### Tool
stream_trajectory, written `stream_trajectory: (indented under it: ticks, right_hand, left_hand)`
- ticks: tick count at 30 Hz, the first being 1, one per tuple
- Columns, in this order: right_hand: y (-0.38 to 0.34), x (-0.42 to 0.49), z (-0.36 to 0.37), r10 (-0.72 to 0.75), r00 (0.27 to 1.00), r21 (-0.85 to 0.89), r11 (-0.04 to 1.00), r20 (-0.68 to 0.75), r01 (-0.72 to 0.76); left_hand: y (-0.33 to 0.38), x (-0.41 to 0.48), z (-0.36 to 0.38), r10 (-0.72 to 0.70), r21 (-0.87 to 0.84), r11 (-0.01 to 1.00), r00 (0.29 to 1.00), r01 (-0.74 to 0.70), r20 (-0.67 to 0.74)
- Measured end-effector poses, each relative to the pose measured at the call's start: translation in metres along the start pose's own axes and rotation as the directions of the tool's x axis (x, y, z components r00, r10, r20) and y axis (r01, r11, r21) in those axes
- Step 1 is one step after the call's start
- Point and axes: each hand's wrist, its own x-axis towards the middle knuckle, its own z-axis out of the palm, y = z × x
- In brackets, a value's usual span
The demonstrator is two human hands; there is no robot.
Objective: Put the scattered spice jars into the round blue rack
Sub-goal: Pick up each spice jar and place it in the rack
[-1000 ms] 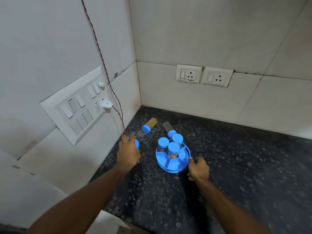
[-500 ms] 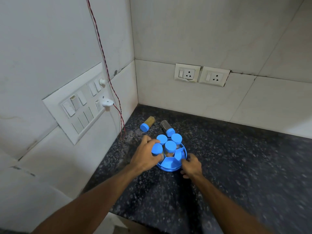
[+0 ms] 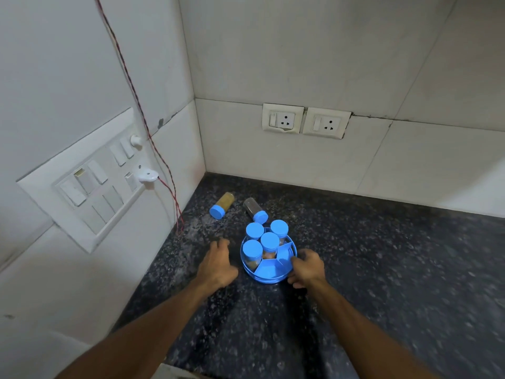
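Blue plastic is catching the eye in the corner of the speckled dark desk (image 3: 382, 269), where the round blue rack (image 3: 269, 276) is sitting with four blue-capped jars standing upright in it: one at the left front (image 3: 252, 249), one in the middle (image 3: 269, 240), one at the back left (image 3: 254, 230) and one at the back right (image 3: 279, 228). The compartments on the near and right side are showing bare blue floor. The right hand (image 3: 307, 268) is curling its fingers against the rack's right rim, gripping it. The left hand (image 3: 218, 262) is hovering just left of the rack, fingers loosely spread, holding nothing. Two more jars are lying on their sides behind the rack: a yellowish jar (image 3: 222, 205) nearer the left wall, and a dark jar (image 3: 255, 210) whose cap is almost touching the rack. A red wire (image 3: 142, 116) is hanging down the left wall past a switch panel (image 3: 90, 181).
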Motion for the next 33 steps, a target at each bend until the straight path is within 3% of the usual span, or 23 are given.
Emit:
stream_trajectory:
  ticks: [6,9,16,22,25,33]
  right_hand:
    - [0.016,0.023,-0.033,0.161,0.971,0.247,0.962,-0.179,-0.114]
    - [0.015,0.028,-0.042,0.188,0.966,0.334,0.935,-0.177,-0.121]
    - [0.009,0.056,-0.068,0.197,0.941,0.230,0.964,-0.274,-0.135]
    - [-0.001,0.075,-0.073,0.137,0.971,0.123,0.986,-0.198,-0.114]
    - [0.006,0.075,-0.076,0.157,0.962,0.121,0.984,-0.221,-0.133]
    - [0.015,0.055,-0.075,0.148,0.977,0.184,0.976,-0.155,-0.118]
  left_hand:
    - [0.034,0.031,0.020,0.088,0.039,0.995,0.984,-0.094,0.152]
    - [0.051,0.048,0.026,0.113,0.084,0.988,0.973,-0.132,0.203]
    - [0.070,0.079,0.016,0.094,0.105,0.991,0.994,-0.087,-0.059]
    - [0.068,0.119,0.007,0.305,0.359,0.859,0.928,-0.366,0.215]
    - [0.073,0.120,0.009,0.337,0.411,0.837,0.933,-0.360,0.129]
    - [0.061,0.091,0.021,0.327,0.003,0.944,0.931,-0.331,-0.160]
